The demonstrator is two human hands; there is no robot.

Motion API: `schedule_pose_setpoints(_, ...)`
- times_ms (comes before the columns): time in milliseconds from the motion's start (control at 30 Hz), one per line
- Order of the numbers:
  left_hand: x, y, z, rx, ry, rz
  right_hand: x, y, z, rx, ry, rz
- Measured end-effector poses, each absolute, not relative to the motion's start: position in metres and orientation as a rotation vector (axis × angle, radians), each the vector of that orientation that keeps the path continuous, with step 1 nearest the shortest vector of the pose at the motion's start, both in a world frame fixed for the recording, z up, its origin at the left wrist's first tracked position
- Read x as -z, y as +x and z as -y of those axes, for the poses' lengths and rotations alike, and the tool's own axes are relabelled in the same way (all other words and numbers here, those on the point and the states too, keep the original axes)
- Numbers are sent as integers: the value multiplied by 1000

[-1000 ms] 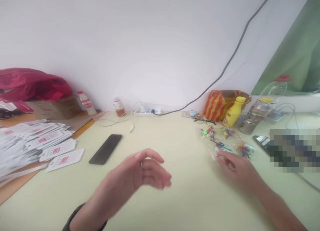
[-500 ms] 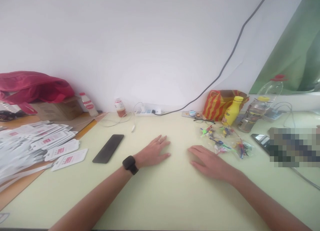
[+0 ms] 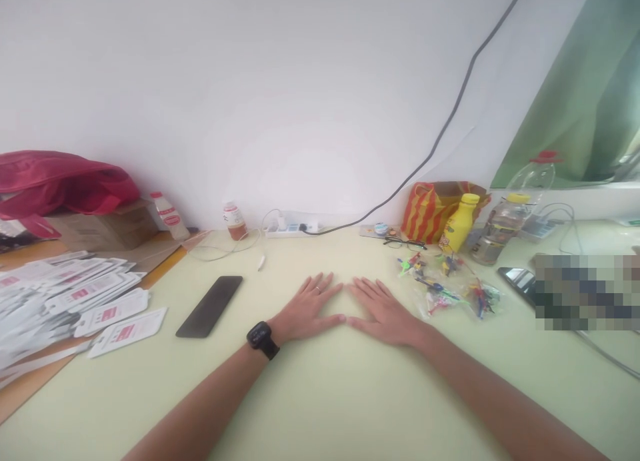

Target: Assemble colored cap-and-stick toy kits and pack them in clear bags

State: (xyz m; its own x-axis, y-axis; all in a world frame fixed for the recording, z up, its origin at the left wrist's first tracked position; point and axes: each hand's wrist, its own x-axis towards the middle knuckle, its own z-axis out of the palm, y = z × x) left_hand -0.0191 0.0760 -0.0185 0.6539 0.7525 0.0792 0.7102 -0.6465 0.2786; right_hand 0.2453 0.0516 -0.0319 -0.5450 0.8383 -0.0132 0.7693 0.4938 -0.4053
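Observation:
My left hand [image 3: 311, 309] lies flat on the pale green table [image 3: 320, 401], fingers spread, with a ring on one finger and a black watch [image 3: 263, 340] at the wrist. Flat beside it, my right hand [image 3: 384, 312] also has its fingers spread. The two thumb tips almost meet, and I cannot tell whether they touch. Neither hand holds anything. A dark phone [image 3: 210, 306] lies left of my left hand. To the right of my right hand are several small clear bags of colourful plastic pieces [image 3: 440, 284].
At left are white badge cards [image 3: 127, 331] with straps and a cardboard box [image 3: 107, 231] under a red bag [image 3: 75, 181]. Along the wall stand a drink bottle [image 3: 235, 221], a power strip [image 3: 290, 230], glasses [image 3: 405, 243], a striped bag [image 3: 423, 214] and a yellow bottle [image 3: 459, 224].
My right hand has moved left, close to my left hand, and its fingers have spread out flat. The view has shifted slightly to the right.

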Motion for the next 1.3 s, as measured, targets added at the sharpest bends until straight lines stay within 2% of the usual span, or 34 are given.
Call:
schedule_pose_setpoints(933,12,-18,-67,-123,2708,-1110,24,245,-45,-642,-1395,2569)
schedule_pose_setpoints(1300,11,-17,-67,-169,2686,-1102,32,248,-50,-587,-1332,2588)
